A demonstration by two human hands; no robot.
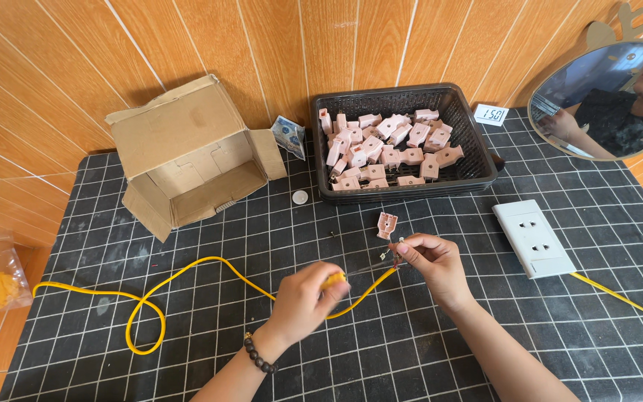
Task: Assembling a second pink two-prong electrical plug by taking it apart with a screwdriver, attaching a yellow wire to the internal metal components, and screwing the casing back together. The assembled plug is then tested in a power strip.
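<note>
On the table:
Mat: a black mat with a white grid (pixel 426 350) is laid across the whole top; its left and far edges are met by orange tiled wall, its near edge is cut off by the frame.
Open room: bare mat is seen near the lower left and between the hands and the basket.
Cardboard box: an open box (pixel 187 152) is tipped on its side at the far left, mouth turned toward the person.
Basket: a black mesh basket (pixel 478 175) is set against the far wall, filled with pink plastic parts (pixel 381 149).
Mirror: an oval mirror (pixel 604 97) is leaned at the far right, partly cut off.
Socket: a white socket plate (pixel 533 238) is placed right of the hands, well apart from them.
Yellow wire: a yellow wire (pixel 187 272) is looped across the left mat and run up to the hands; another stretch is seen leaving at the right edge.
Left hand: the left hand (pixel 303 301) is clenched around a yellow-handled tool (pixel 334 281), mostly hidden by the fingers.
Right hand: the right hand (pixel 433 260) is pinched on the wire end (pixel 396 253); what is gripped there is too small to make out.
Loose part: one pink piece (pixel 387 225) is lying just beyond the right hand.
Coin: a small round coin (pixel 301 197) is lying near the box.
</note>
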